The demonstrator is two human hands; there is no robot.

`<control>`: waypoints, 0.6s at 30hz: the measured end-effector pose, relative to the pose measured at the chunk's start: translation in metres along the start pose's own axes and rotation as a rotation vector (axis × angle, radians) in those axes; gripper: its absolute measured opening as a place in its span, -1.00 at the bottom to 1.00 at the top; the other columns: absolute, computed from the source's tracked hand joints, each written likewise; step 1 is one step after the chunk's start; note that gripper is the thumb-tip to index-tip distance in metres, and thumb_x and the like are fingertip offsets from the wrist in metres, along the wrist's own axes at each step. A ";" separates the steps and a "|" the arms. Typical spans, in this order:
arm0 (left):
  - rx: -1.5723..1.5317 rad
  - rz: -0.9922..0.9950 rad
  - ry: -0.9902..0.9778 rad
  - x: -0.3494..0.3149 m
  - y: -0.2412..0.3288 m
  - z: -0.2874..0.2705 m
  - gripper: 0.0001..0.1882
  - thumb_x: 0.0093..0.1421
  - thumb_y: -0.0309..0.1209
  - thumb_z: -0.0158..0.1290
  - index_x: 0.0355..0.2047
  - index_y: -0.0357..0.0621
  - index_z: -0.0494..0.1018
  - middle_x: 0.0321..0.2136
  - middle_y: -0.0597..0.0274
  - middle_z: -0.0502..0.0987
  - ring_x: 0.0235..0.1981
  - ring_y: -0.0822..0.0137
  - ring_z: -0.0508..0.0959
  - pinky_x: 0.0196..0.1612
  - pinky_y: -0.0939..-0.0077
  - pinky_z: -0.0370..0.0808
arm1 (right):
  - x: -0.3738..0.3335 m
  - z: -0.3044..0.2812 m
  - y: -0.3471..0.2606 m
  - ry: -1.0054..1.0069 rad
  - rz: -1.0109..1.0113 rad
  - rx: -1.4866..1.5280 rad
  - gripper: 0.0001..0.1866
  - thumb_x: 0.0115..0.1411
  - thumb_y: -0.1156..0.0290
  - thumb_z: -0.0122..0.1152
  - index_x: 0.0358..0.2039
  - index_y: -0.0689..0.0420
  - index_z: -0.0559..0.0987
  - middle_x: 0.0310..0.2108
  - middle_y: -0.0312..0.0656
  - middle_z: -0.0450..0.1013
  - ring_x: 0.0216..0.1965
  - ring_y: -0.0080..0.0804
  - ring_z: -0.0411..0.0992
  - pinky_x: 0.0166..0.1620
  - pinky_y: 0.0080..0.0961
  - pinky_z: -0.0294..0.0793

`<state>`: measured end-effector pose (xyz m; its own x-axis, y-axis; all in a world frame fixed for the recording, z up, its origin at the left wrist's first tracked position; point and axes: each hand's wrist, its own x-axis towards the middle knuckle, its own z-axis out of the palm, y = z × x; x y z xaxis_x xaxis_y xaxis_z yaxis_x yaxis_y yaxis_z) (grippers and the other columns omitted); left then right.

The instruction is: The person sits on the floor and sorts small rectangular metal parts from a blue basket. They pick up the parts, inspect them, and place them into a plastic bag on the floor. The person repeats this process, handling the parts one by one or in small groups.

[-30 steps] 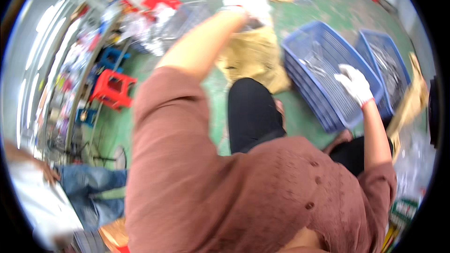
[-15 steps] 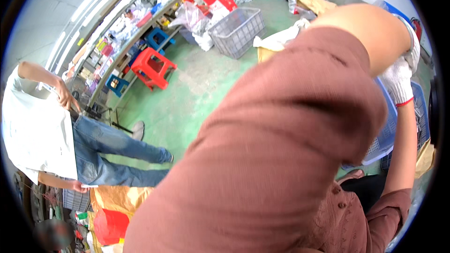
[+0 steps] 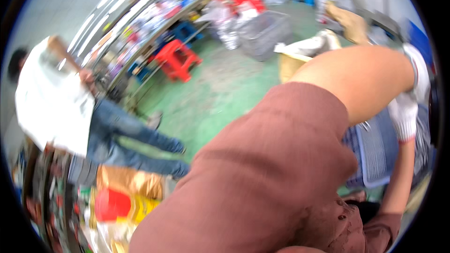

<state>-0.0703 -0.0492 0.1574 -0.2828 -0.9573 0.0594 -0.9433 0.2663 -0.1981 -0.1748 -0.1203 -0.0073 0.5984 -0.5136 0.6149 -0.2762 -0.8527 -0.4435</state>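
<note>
My left arm in a brown sleeve stretches across the middle of the view toward the right rim. At its end my left hand [image 3: 420,70] wears a white knit glove. Close beside it, apparently touching or overlapping, is my right hand [image 3: 404,115], in a white glove with a red cuff edge. The fingers of both hands are hidden or blurred, so whether they hold anything does not show. Below and beside the hands stands a blue plastic basket [image 3: 375,157] with perforated walls. Its contents are mostly out of sight.
An open yellowish sack [image 3: 288,65] stands beyond my forearm. Farther off are a grey crate [image 3: 262,37], a red stool [image 3: 177,61] and a cluttered workbench [image 3: 154,28]. A person [image 3: 56,98] stands at left, near a red container [image 3: 112,204] and shelving [image 3: 51,197].
The view has swung, so the room sits farther right in it. Both gloved hands appear slightly lower, still close together. The person at left has raised the lower arm out of sight.
</note>
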 end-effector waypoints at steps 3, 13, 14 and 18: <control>-0.072 0.029 0.081 -0.048 -0.024 0.036 -0.63 0.07 -0.14 -0.01 -0.23 0.01 0.67 -0.30 0.04 0.66 -0.25 0.01 0.66 -0.20 0.07 0.56 | -0.020 0.014 -0.016 -0.219 -0.077 -0.027 -0.44 0.15 0.35 0.30 0.16 0.21 0.44 0.04 0.08 0.48 0.06 0.03 0.45 0.12 -0.27 0.41; -0.376 -0.402 0.030 -0.210 -0.082 0.113 -0.62 0.08 -0.04 0.06 -0.25 0.03 0.64 -0.30 0.06 0.65 -0.23 -0.01 0.64 -0.15 0.14 0.54 | -0.049 0.067 0.127 -0.687 0.344 0.003 -0.32 0.04 0.50 0.33 0.21 0.34 0.37 0.21 0.11 0.36 0.26 -0.15 0.33 0.30 -0.40 0.28; -0.391 -0.424 0.006 -0.209 -0.082 0.114 -0.60 0.08 -0.03 0.06 -0.21 0.04 0.65 -0.27 0.07 0.65 -0.20 0.01 0.64 -0.13 0.17 0.53 | -0.051 0.081 0.145 -0.729 0.313 -0.032 -0.30 0.03 0.51 0.34 0.21 0.33 0.36 0.19 0.10 0.37 0.25 -0.13 0.34 0.30 -0.40 0.28; -0.468 -0.402 -0.060 -0.186 -0.081 0.140 -0.58 0.07 -0.01 0.08 -0.18 0.06 0.64 -0.27 0.05 0.66 -0.22 -0.01 0.64 -0.13 0.17 0.54 | -0.062 0.104 0.162 -0.805 0.425 0.020 -0.32 0.01 0.43 0.36 0.17 0.34 0.41 0.12 0.12 0.44 0.19 -0.10 0.40 0.24 -0.37 0.34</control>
<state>0.0828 0.0917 0.0257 0.1083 -0.9940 -0.0178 -0.9541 -0.1090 0.2789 -0.1786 -0.2166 -0.1856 0.7955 -0.5560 -0.2410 -0.5850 -0.6008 -0.5448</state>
